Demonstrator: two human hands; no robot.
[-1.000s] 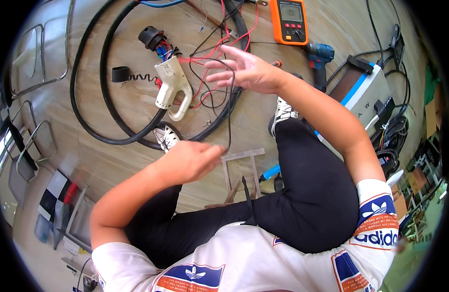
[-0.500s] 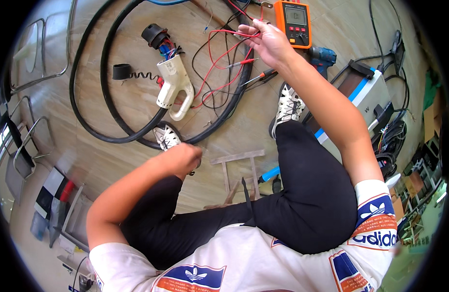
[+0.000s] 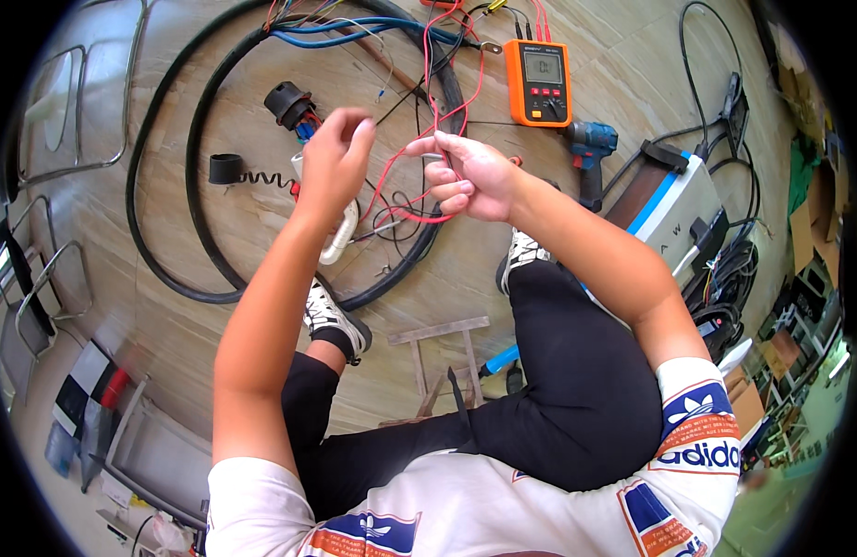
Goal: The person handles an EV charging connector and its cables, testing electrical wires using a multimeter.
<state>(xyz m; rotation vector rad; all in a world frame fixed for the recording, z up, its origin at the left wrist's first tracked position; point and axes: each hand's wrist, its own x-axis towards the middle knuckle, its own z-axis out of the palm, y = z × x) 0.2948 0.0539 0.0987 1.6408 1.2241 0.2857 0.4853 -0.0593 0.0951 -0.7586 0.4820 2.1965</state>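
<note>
My right hand, palm turned up, has its fingers curled round a red test lead. The lead runs up from it toward the orange multimeter. My left hand hovers over the white charging-plug handle, hiding most of it. Its fingers are bent inward; whatever they hold, if anything, is hidden. Above that hand sits the handle's black round connector end, with coloured wires behind it. A black cap on a coiled cord lies to the left. Red and black leads tangle between the hands.
A thick black cable loops round the plug parts on the tiled floor. At right lie a blue cordless drill and a grey case. A small wooden stool stands between my legs. Metal chairs are at left.
My left hand has risen from beside my knee to above the white handle. My right hand has come down and left, away from the multimeter, with the red lead. The view has shifted slightly.
</note>
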